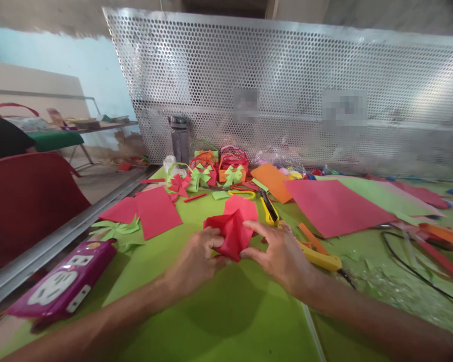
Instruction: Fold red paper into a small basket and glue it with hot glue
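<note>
A folded red paper piece point(232, 231), with creased, pointed walls, is held between both hands above the green table point(219, 311). My left hand point(200, 254) grips its left side, fingers curled over the edge and thumb below. On the other side my right hand point(279, 251) pinches the right edge between thumb and forefinger. Just past my right hand lies a yellow glue gun point(319, 255), its front partly covered by the hand. A yellow-and-black cutter point(269, 207) and yellow-handled scissors point(242, 194) rest beyond the paper.
Small paper baskets with green bows point(233, 173) stand at the back near a bottle point(179, 138). Red sheets point(158, 212) and a large pink-red sheet point(335, 207) flank my hands. A purple case point(70, 276) lies left; a black cable point(415, 261) and glue scraps point(385, 286) lie right.
</note>
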Motion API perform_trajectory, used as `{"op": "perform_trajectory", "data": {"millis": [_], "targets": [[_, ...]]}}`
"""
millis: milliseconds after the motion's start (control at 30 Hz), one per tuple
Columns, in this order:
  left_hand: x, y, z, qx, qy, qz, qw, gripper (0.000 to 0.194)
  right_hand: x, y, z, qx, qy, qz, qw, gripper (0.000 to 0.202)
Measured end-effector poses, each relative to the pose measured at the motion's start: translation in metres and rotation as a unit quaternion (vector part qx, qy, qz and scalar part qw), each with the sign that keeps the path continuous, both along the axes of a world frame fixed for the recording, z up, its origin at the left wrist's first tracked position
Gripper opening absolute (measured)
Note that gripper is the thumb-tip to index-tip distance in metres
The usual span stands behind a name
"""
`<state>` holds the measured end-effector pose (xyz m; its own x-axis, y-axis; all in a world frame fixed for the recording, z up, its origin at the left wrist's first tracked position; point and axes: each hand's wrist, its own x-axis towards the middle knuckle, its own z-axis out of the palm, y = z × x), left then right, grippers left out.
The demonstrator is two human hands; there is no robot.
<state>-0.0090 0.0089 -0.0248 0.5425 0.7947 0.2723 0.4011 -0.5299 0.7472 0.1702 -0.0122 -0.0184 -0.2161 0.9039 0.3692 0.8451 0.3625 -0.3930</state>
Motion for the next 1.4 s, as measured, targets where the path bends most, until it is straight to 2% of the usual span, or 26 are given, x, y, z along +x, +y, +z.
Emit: {"op": "perform_trajectory", "data": {"millis": [200,367,533,667,967,1200,1400], "targets": [[0.000,-0.001,0.001,-0.021,0.018,0.003,1.000,0.009,0.001,-0.001,0.000,0.011,-0.009,0.004,1.000,0.047],[0.001,-0.002,0.000,-0.003,0.031,0.005,0.999,0.009,0.000,-0.003,-0.002,0.026,-0.034,0.008,0.999,0.051],[0.002,-0.003,0.000,0.015,0.044,0.019,0.999,0.012,-0.001,-0.003,-0.004,0.033,-0.061,0.003,0.998,0.044],[0.003,-0.004,0.002,0.000,0.043,0.021,0.999,0.013,0.000,-0.002,-0.008,0.069,-0.078,0.004,0.995,0.037],[0.006,-0.008,0.003,0.008,0.059,0.031,0.998,0.017,-0.001,0.001,-0.011,0.114,-0.076,-0.002,0.991,0.035],[0.005,-0.007,0.000,0.052,0.088,0.025,0.994,0.015,-0.003,0.002,-0.012,0.138,-0.066,-0.012,0.988,0.042],[0.004,-0.007,0.003,0.060,0.098,0.024,0.993,0.016,-0.001,0.005,-0.012,0.162,-0.066,-0.014,0.984,0.044]]}}
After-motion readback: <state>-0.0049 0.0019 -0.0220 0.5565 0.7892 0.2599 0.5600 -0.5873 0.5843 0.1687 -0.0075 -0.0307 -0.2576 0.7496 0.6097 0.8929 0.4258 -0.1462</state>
